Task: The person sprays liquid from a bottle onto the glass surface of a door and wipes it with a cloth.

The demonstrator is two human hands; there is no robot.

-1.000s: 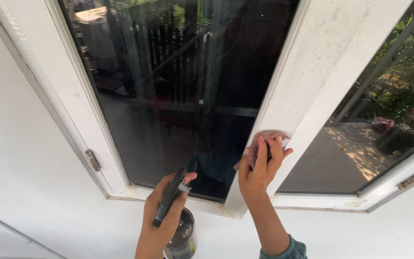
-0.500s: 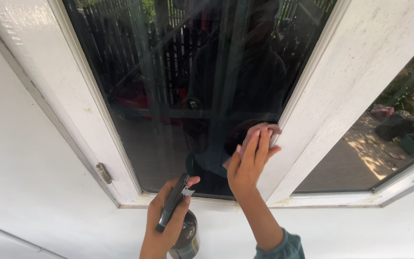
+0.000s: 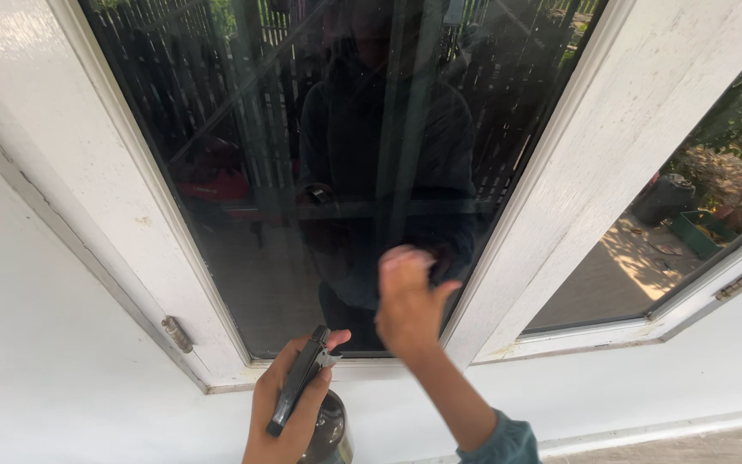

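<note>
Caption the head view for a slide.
Right hand pressed to a dark window pane, left hand gripping a spray bottle below the white frame.

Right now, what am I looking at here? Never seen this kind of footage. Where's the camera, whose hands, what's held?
The one view comes from a camera worn on a person's head, looking down at their own bare hands, so there is no machine. They face a white-framed window with dark reflective glass. The left hand has its grip closed around a dark spray bottle with a black trigger head, held below the sill. The right hand presses against the lower glass and is blurred; whether it holds anything cannot be told. A small metal hinge sits on the left frame.
</note>
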